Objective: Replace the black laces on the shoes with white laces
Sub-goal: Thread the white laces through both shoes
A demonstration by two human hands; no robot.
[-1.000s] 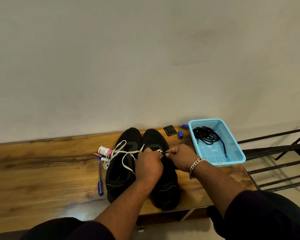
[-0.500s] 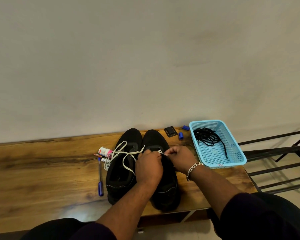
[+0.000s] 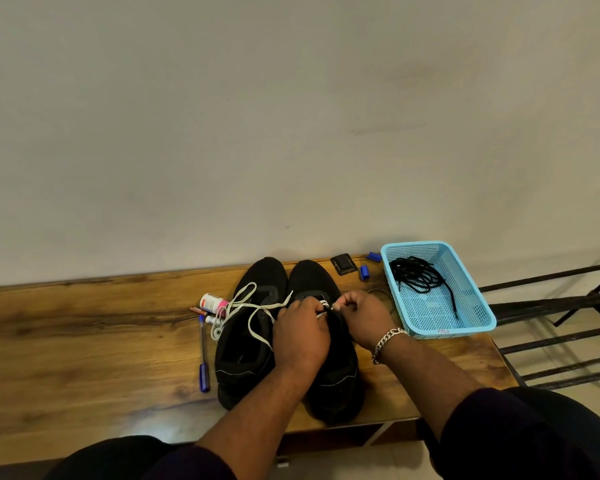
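Two black fabric shoes (image 3: pixel 329 372) stand side by side on the brown wooden bench (image 3: pixel 84 341), toes toward the wall. Both hands work over the right-hand shoe. Left hand (image 3: pixel 300 332): grip curled, fingers closed on the flat white lace (image 3: pixel 257 308) at the eyelets. Right hand (image 3: pixel 362 315): grip pinching the lace end just beside the left hand's fingertips. Loose lace loops trail across the left-hand shoe. Right of the shoes: light blue perforated plastic basket (image 3: pixel 471 289) containing the bundled black laces (image 3: pixel 416 275). Left of the shoes: blue pen (image 3: pixel 203 358) and small white bottle (image 3: pixel 213 302).
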